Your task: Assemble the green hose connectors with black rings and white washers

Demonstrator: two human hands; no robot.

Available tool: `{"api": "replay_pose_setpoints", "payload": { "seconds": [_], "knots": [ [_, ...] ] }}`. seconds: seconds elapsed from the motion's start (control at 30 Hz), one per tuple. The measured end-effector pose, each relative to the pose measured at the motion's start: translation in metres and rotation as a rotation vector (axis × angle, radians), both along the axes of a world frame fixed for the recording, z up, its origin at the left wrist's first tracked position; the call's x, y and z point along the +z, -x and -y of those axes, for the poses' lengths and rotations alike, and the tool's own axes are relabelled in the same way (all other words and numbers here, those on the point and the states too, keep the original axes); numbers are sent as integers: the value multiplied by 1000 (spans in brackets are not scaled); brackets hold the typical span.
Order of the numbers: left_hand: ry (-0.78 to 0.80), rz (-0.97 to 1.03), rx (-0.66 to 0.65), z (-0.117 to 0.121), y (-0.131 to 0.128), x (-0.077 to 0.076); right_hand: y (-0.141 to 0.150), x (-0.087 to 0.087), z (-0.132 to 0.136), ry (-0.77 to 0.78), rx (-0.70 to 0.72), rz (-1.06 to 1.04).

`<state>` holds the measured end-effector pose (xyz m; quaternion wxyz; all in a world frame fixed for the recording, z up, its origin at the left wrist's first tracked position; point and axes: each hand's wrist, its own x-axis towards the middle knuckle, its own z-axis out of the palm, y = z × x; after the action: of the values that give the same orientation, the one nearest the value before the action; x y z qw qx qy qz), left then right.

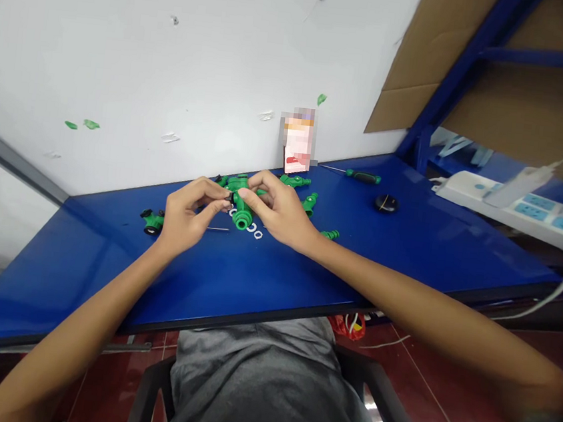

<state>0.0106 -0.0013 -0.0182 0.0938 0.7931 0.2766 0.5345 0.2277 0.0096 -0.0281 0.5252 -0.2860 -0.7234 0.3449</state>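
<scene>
A green plastic hose connector (243,216) is held just above the blue table, its round ringed end facing me. My right hand (281,212) has its thumb and fingers closed on the body from the right. On the other side, the fingertips of my left hand (187,213) pinch at a small black part (233,197) against the connector's side; the fingers partly hide it. Below the hands lie white rings (257,234) and a thin metal shaft (218,229), its other end hidden behind my left hand. Another green fitting with black ends (152,221) rests left of my left hand.
More green fittings (309,204) lie behind and right of my hands. A lit phone (298,142) leans on the white wall. Further right are a green-handled screwdriver (364,177), a round black object (385,203) and a white power strip (528,210) with a cable.
</scene>
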Motion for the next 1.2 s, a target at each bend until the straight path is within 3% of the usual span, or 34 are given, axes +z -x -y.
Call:
{"api": "replay_pose_setpoints", "payload": {
  "seconds": [0.23,0.6,0.83,1.0,1.2],
  "knots": [
    [-373,-291,120,-5,14,-2,0,0,-4,9,53,-6],
    [-309,-266,85,-1,16,18,-3,0,-13,111,146,-64],
    [44,123,-21,11,7,21,-7,13,-4,249,313,-211],
    [225,194,-102,18,-4,19,-1,18,6,486,345,-269],
    [400,267,-199,14,-5,14,1,18,12,573,386,-303]
  ]
}}
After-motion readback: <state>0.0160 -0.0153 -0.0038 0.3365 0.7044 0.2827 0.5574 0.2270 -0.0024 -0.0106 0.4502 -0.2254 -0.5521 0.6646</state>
